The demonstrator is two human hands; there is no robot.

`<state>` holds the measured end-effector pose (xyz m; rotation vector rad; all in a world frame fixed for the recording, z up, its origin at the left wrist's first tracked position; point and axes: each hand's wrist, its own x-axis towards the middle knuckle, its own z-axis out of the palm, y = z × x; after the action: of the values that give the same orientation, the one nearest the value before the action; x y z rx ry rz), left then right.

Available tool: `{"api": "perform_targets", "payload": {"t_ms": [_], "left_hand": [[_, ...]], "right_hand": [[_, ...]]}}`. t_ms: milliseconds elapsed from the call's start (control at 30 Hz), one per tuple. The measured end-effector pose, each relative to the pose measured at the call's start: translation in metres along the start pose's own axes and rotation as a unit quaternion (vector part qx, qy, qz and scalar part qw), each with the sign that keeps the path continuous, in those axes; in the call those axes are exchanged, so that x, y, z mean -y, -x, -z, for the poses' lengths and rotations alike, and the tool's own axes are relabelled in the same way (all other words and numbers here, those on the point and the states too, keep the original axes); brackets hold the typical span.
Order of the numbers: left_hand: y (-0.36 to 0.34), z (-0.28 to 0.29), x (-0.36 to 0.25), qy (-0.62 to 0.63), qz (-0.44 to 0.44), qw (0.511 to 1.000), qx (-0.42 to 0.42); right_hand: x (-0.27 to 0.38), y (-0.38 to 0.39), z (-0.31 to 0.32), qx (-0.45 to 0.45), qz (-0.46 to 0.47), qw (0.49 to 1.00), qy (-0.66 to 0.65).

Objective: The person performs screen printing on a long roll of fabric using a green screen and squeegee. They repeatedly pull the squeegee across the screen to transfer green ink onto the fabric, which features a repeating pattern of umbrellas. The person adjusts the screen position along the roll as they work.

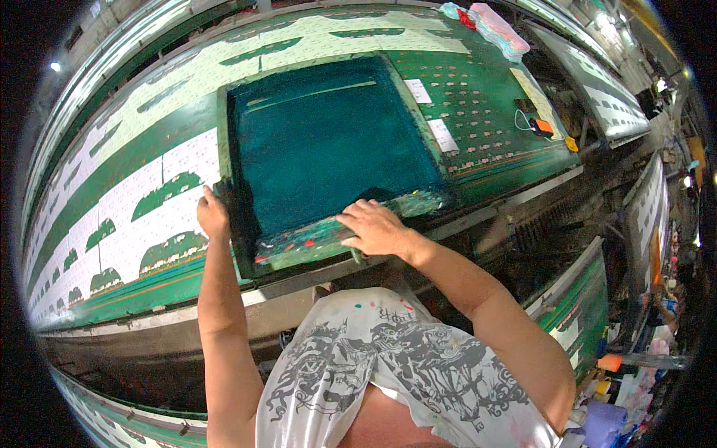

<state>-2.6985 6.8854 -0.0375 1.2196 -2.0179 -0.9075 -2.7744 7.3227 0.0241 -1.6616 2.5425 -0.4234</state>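
A large silk-screen printing frame [328,149] with dark teal mesh lies over the long green table in front of me. Its near rim is smeared with paint. My left hand [213,215] is closed at the frame's left side, by a dark part of the edge; its grip is partly hidden. Over the near rim lies my right hand [373,227], fingers on the mesh side and thumb on the side toward me. White printed fabric panels [179,157] with curved cut-outs spread left of the frame, and paler panels [291,45] lie beyond it.
Two white cards [442,136] lie right of the frame among small prints on the green table [493,160]. Farther right sits an orange and black device [541,128] with a white cable. Bundled cloths [499,31] rest at the far edge. Other printing tables [597,101] stand nearby.
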Motion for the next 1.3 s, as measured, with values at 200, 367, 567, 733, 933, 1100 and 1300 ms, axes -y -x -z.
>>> {"api": "perform_targets", "payload": {"t_ms": [200,367,567,733,933,1100,1300], "left_hand": [[-0.013,0.006,0.007,-0.105,0.022,0.994,0.03],[-0.011,0.012,-0.004,-0.194,0.025,0.98,0.041],[-0.011,0.017,-0.008,-0.228,0.034,0.972,0.036],[-0.018,0.024,-0.003,-0.212,0.042,0.975,0.056],[-0.017,0.031,0.011,-0.121,0.031,0.991,0.053],[-0.039,0.04,0.034,-0.084,0.086,0.987,0.103],[-0.059,0.085,0.017,0.149,0.194,0.961,0.127]], "right_hand": [[-0.082,0.031,0.032,-0.147,0.064,0.98,-0.116],[-0.2,0.091,0.058,-0.264,-0.135,0.941,-0.162],[-0.238,0.111,-0.005,-0.335,-0.156,0.753,-0.544],[-0.24,0.119,-0.02,-0.346,-0.248,0.706,-0.566],[-0.227,0.11,0.003,-0.361,-0.208,0.695,-0.586],[-0.207,0.104,0.04,-0.358,-0.15,0.664,-0.639],[-0.193,0.083,0.075,-0.332,-0.113,0.689,-0.634]]}}
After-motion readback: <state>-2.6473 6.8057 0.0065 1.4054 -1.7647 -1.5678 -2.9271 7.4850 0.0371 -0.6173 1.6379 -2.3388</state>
